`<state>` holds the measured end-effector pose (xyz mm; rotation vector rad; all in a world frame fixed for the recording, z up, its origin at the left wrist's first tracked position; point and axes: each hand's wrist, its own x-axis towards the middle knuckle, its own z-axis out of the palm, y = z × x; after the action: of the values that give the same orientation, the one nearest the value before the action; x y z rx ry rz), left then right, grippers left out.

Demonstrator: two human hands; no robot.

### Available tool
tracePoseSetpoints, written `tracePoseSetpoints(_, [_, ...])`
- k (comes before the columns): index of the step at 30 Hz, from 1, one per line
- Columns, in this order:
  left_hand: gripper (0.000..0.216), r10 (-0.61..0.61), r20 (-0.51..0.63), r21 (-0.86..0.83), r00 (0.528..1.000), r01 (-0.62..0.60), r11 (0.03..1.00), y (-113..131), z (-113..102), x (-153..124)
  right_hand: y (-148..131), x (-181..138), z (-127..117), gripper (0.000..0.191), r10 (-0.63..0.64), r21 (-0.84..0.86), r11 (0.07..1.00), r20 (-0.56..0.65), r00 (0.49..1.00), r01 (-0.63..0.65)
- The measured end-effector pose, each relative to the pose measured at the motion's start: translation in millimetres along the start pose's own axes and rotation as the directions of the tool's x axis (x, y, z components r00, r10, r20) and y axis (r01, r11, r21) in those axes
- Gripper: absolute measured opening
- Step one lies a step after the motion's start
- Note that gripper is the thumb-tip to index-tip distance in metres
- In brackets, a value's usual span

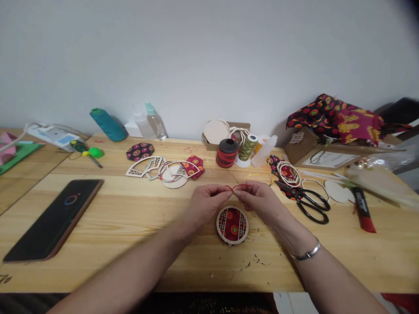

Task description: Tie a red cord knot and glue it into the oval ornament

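Red cord [232, 189] is held between the fingertips of both hands, above the middle of the wooden surface [137, 209]. By the left hand [209, 198] one side of it is pinched, with the thumb and fingers closed together, and by the right hand [257, 196] the other side is pinched in the same manner; the two hands are brought almost to touching. The long axis of the cord is laid sideways, from one hand toward the other. Round ornament, with red patterned cloth inside a pale cut frame [232, 225], is placed flat on the surface, just at the near side of the fingertips and between the two forearms. From it, neither hand can be called clearly nearer. Its small tabs are turned toward the person, thus away from the cord. Whether the cord is joined to the ornament cannot be told, because the meeting place is too small.
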<state>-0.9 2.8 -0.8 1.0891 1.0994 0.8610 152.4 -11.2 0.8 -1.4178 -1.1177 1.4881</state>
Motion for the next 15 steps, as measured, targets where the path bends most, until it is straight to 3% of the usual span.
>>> tracePoseSetpoints(15, [0.009, -0.060, -0.012, -0.048, 0.998, 0.060, 0.997, 0.0, 0.2, -0.7, -0.4, 1.3, -0.6, 0.023, -0.011, -0.014, 1.000, 0.019, 1.000, 0.011])
